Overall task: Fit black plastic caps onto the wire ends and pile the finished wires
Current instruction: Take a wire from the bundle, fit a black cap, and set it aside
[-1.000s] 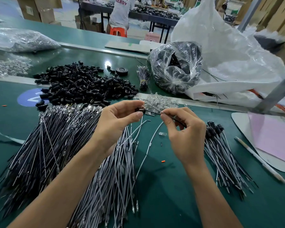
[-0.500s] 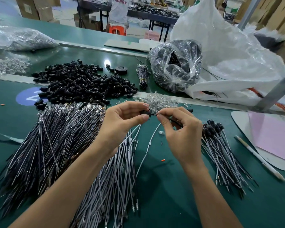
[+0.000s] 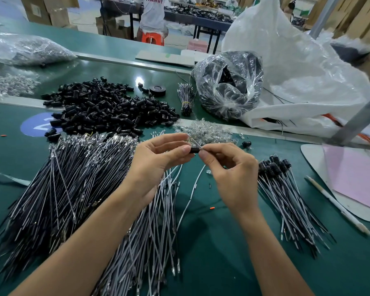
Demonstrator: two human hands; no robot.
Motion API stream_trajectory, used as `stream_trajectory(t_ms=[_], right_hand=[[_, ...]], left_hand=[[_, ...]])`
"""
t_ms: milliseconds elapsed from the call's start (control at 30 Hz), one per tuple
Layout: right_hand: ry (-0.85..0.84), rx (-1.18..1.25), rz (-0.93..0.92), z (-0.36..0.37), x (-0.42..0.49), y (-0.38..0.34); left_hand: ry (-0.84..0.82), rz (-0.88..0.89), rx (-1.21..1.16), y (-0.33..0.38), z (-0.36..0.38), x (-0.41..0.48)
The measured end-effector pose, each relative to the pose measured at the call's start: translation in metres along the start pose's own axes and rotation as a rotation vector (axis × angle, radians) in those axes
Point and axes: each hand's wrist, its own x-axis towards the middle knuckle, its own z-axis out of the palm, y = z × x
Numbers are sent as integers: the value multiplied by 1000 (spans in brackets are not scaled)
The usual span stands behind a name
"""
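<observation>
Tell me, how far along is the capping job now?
Done: a small pile of capped wires lies beside the right hand. In hand: the left hand pinches a black cap, the right hand pinches the wire at its mouth. Left: a far larger heap of uncapped wires and the loose caps.

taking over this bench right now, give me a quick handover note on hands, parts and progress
Left grip pinches a black cap; right grip pinches a wire end at the cap's mouth, not clearly seated.
Loose caps lie in a heap ahead; uncapped wires lie to the left.
Done: a small capped pile on the right.
Left: seat this cap, add the wire to that pile, then work through the large uncapped heap.
</observation>
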Motion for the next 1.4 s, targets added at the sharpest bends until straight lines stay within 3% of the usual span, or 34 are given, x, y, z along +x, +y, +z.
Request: stream_trajectory(t_ms=[167, 367, 567, 1000, 1400], right_hand=[[-8, 76, 77, -4, 3, 1], [161, -35, -33, -14, 6, 4], [43, -247, -180, -15, 6, 8], [80, -285, -147, -16, 6, 12], [38, -327, -153, -15, 5, 10]], left_hand=[[37, -46, -86, 1, -4, 4], [44, -71, -205, 4, -7, 4], [98, -59, -276, 3, -7, 6], [88, -39, -248, 1, -7, 5], [61, 78, -79, 1, -1, 2]])
